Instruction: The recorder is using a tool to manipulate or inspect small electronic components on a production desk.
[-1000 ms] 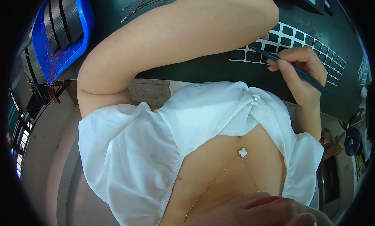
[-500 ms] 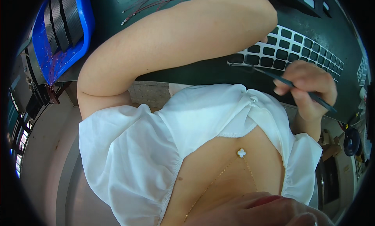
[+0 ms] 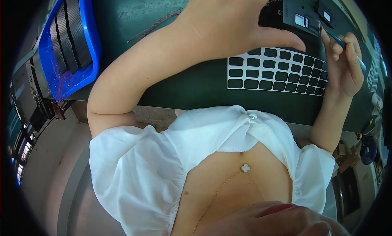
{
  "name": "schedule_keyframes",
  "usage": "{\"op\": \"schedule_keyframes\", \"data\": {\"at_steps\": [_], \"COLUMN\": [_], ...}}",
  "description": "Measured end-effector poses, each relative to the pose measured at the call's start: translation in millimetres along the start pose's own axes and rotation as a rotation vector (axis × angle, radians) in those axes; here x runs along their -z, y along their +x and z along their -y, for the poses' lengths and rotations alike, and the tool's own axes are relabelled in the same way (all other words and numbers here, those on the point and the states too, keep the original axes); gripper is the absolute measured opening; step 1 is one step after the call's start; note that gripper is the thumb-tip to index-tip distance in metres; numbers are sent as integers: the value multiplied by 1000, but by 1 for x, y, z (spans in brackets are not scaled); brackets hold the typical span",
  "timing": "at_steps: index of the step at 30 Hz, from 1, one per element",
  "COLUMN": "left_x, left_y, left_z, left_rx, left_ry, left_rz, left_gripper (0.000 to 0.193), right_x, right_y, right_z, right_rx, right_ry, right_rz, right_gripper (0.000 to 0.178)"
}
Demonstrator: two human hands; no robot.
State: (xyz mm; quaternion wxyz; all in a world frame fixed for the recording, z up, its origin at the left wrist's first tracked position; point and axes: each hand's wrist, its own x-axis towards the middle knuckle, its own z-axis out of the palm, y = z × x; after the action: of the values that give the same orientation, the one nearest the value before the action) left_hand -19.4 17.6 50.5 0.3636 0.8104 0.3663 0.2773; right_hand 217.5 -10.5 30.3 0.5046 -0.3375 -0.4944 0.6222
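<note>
My left hand [image 3: 241, 26] reaches across a black plastic housing [image 3: 289, 16] with small pale windows. Its thumb lies along the near side and its fingers curve round the far side, partly cut off by the picture's top edge. In my right hand [image 3: 346, 62] is a dark, slim pair of tweezers [image 3: 342, 43], its tip close to the housing's right end; one fingertip is near that end too. Below the housing lies a white sheet [image 3: 261, 88] with rows of black rounded-square stickers, flat on the dark green table.
A blue tray [image 3: 98, 48] at the left holds stacked grey-black strips and reddish wires. Twisted wires [image 3: 157, 24] lie behind my left forearm. A second black part [image 3: 325, 15] is at the upper right. Another label sheet [image 3: 373, 70] lies by the right edge.
My left hand has moved from the sticker sheet up to the black housing. My right hand has brought the tweezers up and right to the housing's end. The sheet now shows more fully.
</note>
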Motion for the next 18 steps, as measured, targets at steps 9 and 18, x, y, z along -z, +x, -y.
{"op": "schedule_keyframes", "data": {"at_steps": [9, 18], "left_x": [-25, -25], "left_y": [1, 1], "left_z": [20, 20], "left_rx": [-228, -223], "left_ry": [22, 3], "left_rz": [-196, -185], "left_gripper": [32, 30], "right_x": [4, 4], "right_y": [4, 2], "right_z": [1, 1], "right_rx": [-29, -16], "right_ry": [-13, -66], "right_rz": [-34, -32], "right_gripper": [16, 18]}}
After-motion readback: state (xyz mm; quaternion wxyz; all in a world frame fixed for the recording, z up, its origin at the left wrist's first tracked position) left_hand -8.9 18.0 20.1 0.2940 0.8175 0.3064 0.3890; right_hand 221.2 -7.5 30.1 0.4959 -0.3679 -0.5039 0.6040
